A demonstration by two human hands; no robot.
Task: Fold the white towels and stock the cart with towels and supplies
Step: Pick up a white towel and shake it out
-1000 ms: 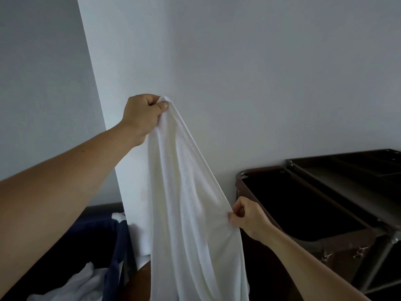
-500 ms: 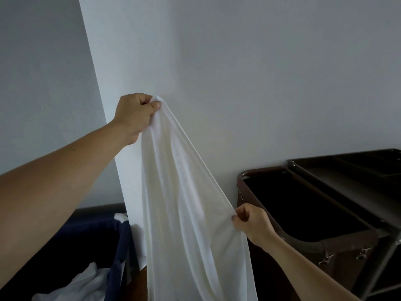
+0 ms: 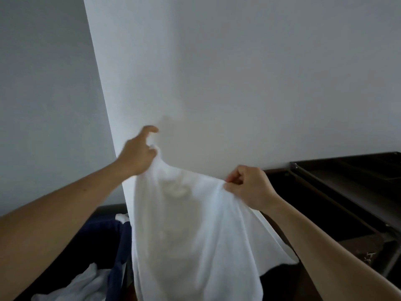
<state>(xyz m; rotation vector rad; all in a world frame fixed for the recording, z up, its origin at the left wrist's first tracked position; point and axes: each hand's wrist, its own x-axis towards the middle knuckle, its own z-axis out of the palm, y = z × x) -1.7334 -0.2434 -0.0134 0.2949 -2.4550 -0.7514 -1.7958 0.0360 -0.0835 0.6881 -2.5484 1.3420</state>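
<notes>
Towel [image 3: 188, 224] hangs in the air before the wall [image 3: 238, 83], its top edge running sideways from the left hand [image 3: 138, 152], slightly higher and gripping one corner with the forefinger loose, to the right hand [image 3: 249, 187], pinching the edge nearer the cart [image 3: 347, 170].

The right hand [image 3: 249, 187] is rising from low on the side edge of the towel [image 3: 191, 224] to nearly level with the left hand [image 3: 138, 153]. The left hand is dropping a little and sticking its index finger out, blurred, while its other fingers are gripping the corner. The towel is spreading wide between the 2 hands instead of hanging narrow.
</notes>
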